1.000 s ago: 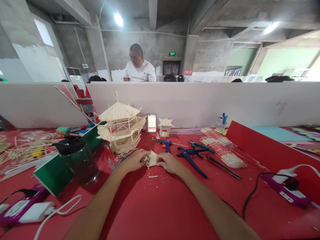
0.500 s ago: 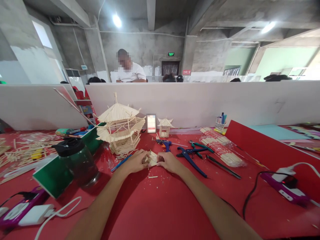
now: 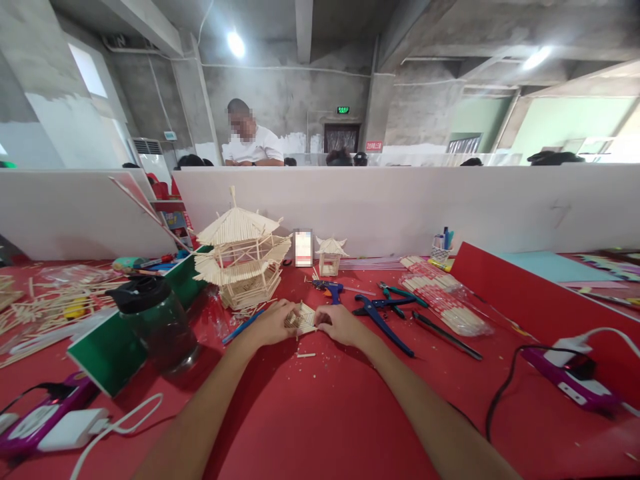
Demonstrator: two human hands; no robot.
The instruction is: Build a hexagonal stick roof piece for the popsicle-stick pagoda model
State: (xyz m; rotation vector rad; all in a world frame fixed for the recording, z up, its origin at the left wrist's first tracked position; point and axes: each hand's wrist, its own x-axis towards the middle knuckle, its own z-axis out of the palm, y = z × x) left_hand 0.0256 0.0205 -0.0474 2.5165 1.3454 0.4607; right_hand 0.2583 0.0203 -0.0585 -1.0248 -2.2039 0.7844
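Note:
A small structure of pale wooden sticks [image 3: 306, 320] sits between my two hands on the red tabletop. My left hand [image 3: 276, 323] curls its fingers round the structure's left side. From the right, my right hand [image 3: 338, 323] has thumb and fingers pinched at its edge; whether a tiny stick is between them is too small to tell. One loose stick [image 3: 306, 355] lies just in front of it. Behind my hands stand a large two-tiered stick pavilion [image 3: 245, 257] and a small stick pavilion [image 3: 331, 257].
A blue glue gun [image 3: 335, 291], blue-handled cutters [image 3: 383, 323] and green-handled pliers [image 3: 395, 293] lie to the right, before bundled sticks [image 3: 445, 300]. A dark water bottle [image 3: 157, 327] stands left. Power strips [image 3: 573, 380] flank both sides. Beyond the white partition [image 3: 400, 207] is a person [image 3: 257, 143].
My hands and the stick structure stay nearly in place; my right fingers shift very slightly. The person beyond the partition has leaned a little to the left.

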